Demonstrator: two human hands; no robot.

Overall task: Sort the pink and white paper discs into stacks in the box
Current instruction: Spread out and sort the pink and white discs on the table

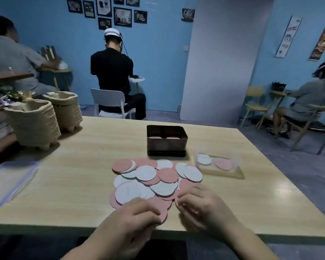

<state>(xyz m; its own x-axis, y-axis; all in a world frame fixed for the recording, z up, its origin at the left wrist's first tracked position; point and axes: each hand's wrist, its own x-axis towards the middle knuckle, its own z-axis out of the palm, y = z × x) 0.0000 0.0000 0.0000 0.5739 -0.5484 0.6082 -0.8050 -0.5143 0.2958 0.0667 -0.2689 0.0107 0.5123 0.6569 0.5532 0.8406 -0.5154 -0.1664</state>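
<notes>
Head view down onto a pale worktop (64, 184). At centre, close to the near edge, a loose overlapping pile of discs (158, 177), pink and white mixed. Just beyond the pile, a dark box (167, 145) with pinkish discs barely visible inside. To the right, a clear tray (221, 174) holding one white stack and one pink stack.

At the pile's near side, left grip (137, 216) resting on pink discs, fingers bent. At the pile's near right corner, right grip (201, 205), blurred, fingers curled over more pink discs. Actual hold on any disc: impossible to tell.

Likely risks:
- Lifting several thin discs at once, with a white one hidden among pink.
- Sweeping discs off the near edge, so close to both grips.
- Knocking the pile into the dark box while reaching.
</notes>
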